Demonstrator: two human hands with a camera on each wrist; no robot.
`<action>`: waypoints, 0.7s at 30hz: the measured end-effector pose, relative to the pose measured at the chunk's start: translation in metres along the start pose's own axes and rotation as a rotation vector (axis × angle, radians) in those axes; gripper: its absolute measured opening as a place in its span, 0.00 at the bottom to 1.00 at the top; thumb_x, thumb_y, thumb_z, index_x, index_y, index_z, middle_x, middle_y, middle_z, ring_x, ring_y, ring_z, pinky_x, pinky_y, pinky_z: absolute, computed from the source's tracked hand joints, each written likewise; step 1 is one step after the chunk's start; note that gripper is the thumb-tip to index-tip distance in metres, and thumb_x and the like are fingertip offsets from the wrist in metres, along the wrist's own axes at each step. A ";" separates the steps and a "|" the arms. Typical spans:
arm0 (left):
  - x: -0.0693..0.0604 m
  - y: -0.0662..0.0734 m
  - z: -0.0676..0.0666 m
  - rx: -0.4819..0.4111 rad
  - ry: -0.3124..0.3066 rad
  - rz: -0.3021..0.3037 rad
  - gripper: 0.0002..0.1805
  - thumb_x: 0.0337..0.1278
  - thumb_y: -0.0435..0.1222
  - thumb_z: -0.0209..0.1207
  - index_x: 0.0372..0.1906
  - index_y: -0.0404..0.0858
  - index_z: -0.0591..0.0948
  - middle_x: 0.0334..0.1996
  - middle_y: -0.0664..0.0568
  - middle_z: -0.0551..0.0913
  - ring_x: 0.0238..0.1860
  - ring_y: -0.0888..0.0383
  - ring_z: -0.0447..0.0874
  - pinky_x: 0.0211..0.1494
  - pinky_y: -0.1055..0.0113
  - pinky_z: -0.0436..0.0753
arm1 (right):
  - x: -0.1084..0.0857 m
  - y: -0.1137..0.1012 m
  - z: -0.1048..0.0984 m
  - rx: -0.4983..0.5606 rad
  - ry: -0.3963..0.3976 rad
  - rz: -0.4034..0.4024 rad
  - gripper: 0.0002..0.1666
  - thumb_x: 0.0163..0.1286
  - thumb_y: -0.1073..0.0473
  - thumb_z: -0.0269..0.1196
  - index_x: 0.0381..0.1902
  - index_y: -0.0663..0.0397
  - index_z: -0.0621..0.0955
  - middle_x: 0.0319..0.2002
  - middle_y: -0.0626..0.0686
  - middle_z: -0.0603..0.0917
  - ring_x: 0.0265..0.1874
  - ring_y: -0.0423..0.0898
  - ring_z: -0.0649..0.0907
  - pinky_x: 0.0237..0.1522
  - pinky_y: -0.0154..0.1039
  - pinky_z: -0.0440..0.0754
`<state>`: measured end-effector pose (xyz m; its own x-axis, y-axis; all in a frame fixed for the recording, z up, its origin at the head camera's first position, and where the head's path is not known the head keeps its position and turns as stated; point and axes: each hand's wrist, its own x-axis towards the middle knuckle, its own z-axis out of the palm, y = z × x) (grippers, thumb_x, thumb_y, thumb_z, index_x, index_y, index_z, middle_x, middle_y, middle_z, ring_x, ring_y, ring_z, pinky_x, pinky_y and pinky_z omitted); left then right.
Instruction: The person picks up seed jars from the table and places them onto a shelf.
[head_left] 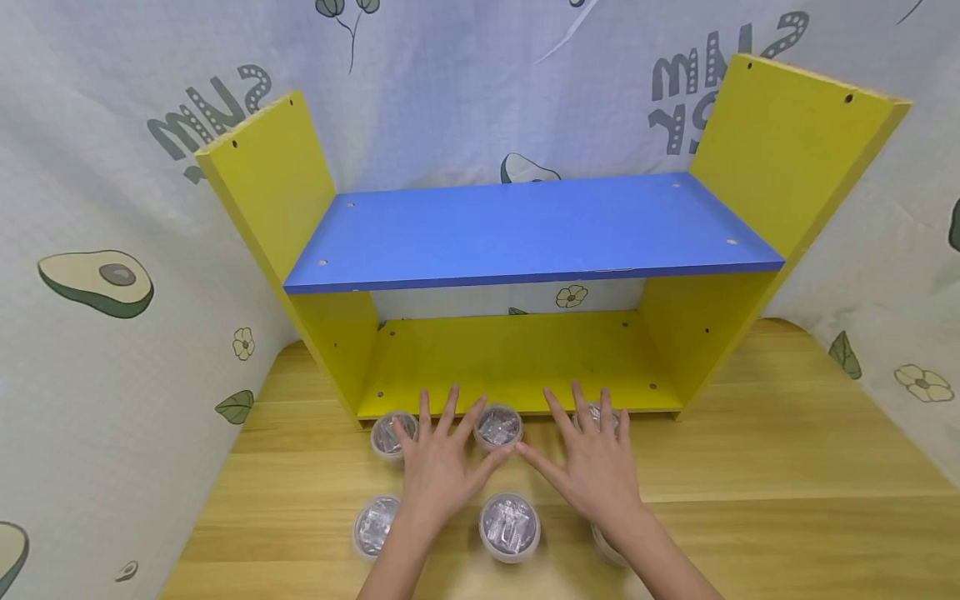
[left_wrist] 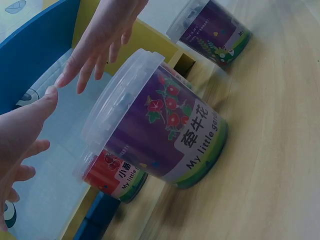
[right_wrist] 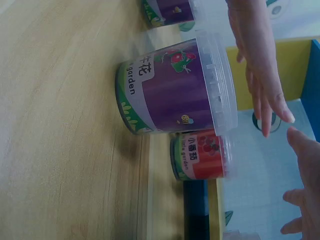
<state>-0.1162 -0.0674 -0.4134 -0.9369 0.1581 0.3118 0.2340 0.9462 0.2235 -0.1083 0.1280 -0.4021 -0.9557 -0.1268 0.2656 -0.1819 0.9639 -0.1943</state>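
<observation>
The left hand (head_left: 437, 471) and right hand (head_left: 597, 471) are bare and smooth-backed, with slim, tapering fingers (head_left: 447, 411), and the left forearm (head_left: 399, 558) and right forearm (head_left: 658, 553), likewise bare, look slender.

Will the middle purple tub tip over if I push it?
The purple tub probably won't tip easily: it's nearly as wide as tall. Its smooth sides might feel slippery. Laid sideways, it could roll, being round.

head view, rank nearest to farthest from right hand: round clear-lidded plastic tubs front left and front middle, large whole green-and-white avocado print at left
1. Front-middle tub: left of the right hand
2. Front-left tub: farther left, same row
3. Avocado print: far left
</observation>
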 end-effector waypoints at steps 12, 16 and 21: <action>-0.001 -0.003 -0.007 -0.009 -0.014 -0.033 0.41 0.48 0.73 0.39 0.66 0.58 0.65 0.67 0.50 0.62 0.67 0.39 0.55 0.61 0.29 0.53 | -0.004 -0.001 -0.001 0.011 0.012 0.001 0.47 0.56 0.26 0.53 0.69 0.41 0.63 0.70 0.61 0.56 0.68 0.67 0.50 0.66 0.66 0.45; -0.001 -0.007 -0.011 -0.053 -0.023 -0.066 0.40 0.49 0.71 0.43 0.66 0.56 0.66 0.66 0.49 0.65 0.64 0.38 0.61 0.61 0.31 0.58 | -0.004 0.000 -0.002 0.026 0.020 0.006 0.45 0.56 0.26 0.53 0.66 0.43 0.67 0.69 0.62 0.57 0.68 0.66 0.52 0.67 0.65 0.45; -0.001 -0.017 -0.016 -0.229 0.002 -0.137 0.42 0.45 0.68 0.52 0.64 0.50 0.69 0.63 0.45 0.69 0.61 0.38 0.67 0.60 0.36 0.64 | -0.005 0.000 -0.003 0.040 0.045 0.002 0.43 0.56 0.27 0.54 0.63 0.46 0.71 0.68 0.62 0.59 0.67 0.67 0.55 0.66 0.65 0.47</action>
<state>-0.1146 -0.0883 -0.4027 -0.9634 0.0320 0.2660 0.1578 0.8703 0.4666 -0.1025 0.1292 -0.4002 -0.9448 -0.1138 0.3073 -0.1903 0.9540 -0.2318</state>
